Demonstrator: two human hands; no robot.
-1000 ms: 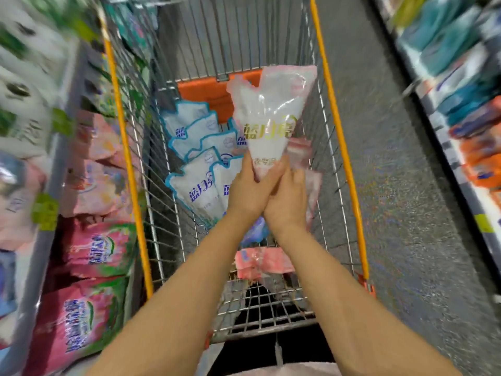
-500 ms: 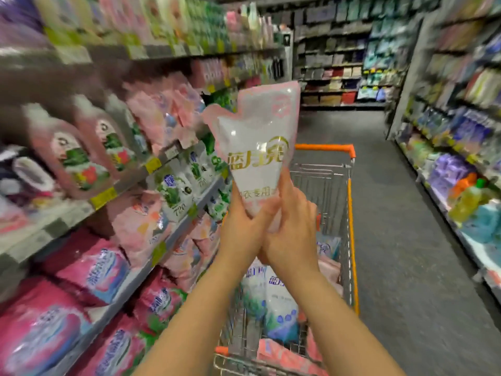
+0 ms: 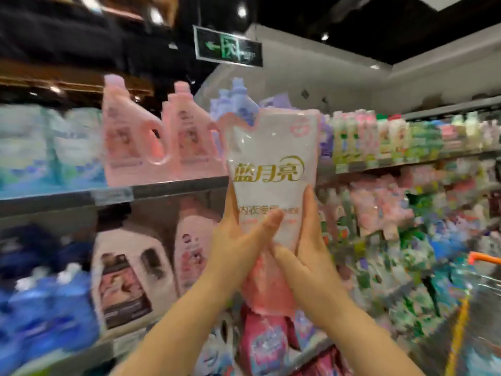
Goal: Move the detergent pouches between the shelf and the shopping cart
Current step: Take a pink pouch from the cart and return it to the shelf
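Head view: both forearms rise from the bottom edge and meet at mid-frame, raised toward the shelf (image 3: 162, 189). Left hand (image 3: 238, 248) grips the pouch (image 3: 271, 164) low on its left side, thumb laid across the front over the printed text, fingers behind. Right hand (image 3: 303, 256) grips the lower right side, thumb pointing up along the right edge, palm wrapped under the narrow bottom. The pouch is white and pink with gold lettering, upright, spout notch at top left, held in the air in front of the shelf edge and touching no shelf. Upper shelf carries pink jugs (image 3: 130, 139) just left of the pouch, pale blue packs further left, and rows of small bottles to the right. Lower shelf holds a white jug (image 3: 122, 275), a pink bottle beside it and blue pouches (image 3: 46, 308) at far left. Pink packs (image 3: 263, 346) sit below the hands. Cart (image 3: 485, 259) is at the far right edge, well apart from the pouch, only its orange handle and yellow rail visible; contents too blurred to tell. Green exit sign (image 3: 227, 47) hangs overhead.
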